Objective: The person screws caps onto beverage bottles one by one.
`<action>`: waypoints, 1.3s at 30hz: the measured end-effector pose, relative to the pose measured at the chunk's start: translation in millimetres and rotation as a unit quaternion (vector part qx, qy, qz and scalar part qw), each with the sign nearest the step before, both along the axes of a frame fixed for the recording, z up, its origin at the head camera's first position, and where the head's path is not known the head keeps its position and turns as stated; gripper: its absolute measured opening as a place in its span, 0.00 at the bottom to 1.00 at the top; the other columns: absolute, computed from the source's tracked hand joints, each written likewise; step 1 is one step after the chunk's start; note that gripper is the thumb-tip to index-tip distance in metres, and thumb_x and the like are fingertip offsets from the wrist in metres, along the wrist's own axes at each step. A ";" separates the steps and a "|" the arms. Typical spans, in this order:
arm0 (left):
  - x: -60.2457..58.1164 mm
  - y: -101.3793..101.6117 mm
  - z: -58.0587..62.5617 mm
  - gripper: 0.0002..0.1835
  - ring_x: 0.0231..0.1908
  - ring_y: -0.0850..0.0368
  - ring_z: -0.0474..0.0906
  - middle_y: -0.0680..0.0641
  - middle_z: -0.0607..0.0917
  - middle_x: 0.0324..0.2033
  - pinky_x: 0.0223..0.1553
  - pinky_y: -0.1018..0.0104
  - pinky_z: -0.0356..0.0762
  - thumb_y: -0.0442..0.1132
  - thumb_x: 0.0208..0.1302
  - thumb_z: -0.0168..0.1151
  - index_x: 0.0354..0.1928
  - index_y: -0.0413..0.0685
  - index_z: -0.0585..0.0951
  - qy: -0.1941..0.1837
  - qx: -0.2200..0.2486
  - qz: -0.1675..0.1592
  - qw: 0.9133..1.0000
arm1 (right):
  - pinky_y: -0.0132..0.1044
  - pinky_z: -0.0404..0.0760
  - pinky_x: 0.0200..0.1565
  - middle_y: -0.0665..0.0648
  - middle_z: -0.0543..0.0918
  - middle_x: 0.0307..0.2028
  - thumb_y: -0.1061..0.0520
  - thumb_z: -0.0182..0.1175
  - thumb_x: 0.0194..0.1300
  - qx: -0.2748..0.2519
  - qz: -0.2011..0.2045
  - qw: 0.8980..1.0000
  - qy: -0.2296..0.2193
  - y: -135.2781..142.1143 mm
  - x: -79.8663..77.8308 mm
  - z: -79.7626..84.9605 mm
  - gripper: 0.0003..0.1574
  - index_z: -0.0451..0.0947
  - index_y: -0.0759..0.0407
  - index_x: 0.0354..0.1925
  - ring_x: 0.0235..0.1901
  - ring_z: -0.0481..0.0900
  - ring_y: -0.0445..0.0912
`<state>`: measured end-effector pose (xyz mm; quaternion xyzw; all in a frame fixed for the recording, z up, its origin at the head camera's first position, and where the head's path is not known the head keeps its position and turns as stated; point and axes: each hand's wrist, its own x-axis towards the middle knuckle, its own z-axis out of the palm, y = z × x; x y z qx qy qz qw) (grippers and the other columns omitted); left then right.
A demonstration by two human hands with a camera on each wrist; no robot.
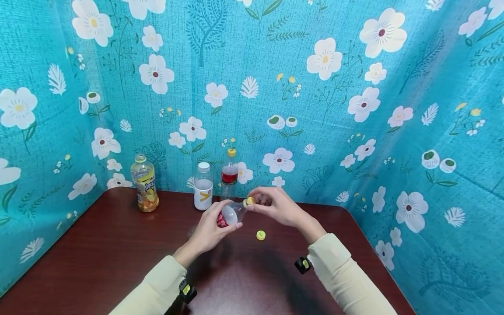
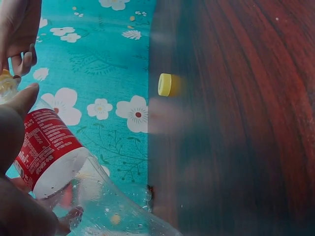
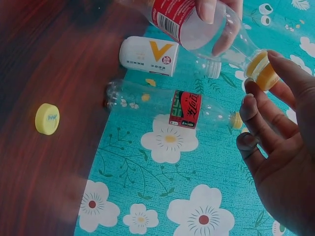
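Note:
My left hand grips a clear plastic bottle round its red label, tilting it so the neck leans up to the right. At that neck, the thumb and fingers of my right hand pinch an orange-yellow cap. The right hand's other fingers stay loosely bent beside it. Below the hands, a loose yellow cap lies on the dark table. Just behind the held bottle stands another clear bottle with a red and black label and yellow cap.
A white-labelled bottle with a white cap stands at the back, left of the hands. Farther left is an uncapped bottle with a yellow label. A blue flowered curtain hangs behind the table and along both sides.

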<state>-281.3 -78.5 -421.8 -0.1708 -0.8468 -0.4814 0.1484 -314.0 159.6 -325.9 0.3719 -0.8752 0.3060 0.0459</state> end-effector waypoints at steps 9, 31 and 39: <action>-0.3 2.4 0.0 0.38 0.49 0.53 0.77 0.50 0.80 0.52 0.49 0.57 0.84 0.52 0.54 0.80 0.67 0.57 0.75 -0.010 0.004 -0.004 1.000 | 0.37 0.80 0.34 0.43 0.83 0.34 0.46 0.69 0.68 0.024 0.003 1.000 0.012 0.7 -0.9 4.5 0.18 0.85 0.50 0.52 0.30 0.79 0.42; 1.9 2.4 0.1 0.39 0.50 0.53 0.76 0.51 0.80 0.52 0.47 0.59 0.83 0.52 0.54 0.80 0.67 0.55 0.75 -0.005 0.008 -0.013 1.000 | 0.42 0.76 0.30 0.49 0.76 0.16 0.30 0.44 0.78 0.061 -0.066 0.996 0.003 3.2 -4.2 7.7 0.34 0.80 0.47 0.25 0.19 0.75 0.45; 2.3 0.2 2.9 0.38 0.51 0.52 0.76 0.51 0.80 0.52 0.47 0.56 0.84 0.53 0.55 0.79 0.68 0.58 0.75 -0.013 0.015 -0.005 1.000 | 0.40 0.83 0.39 0.44 0.82 0.40 0.40 0.63 0.71 0.058 0.019 0.998 -0.033 7.9 -1.6 20.1 0.27 0.77 0.47 0.63 0.35 0.82 0.42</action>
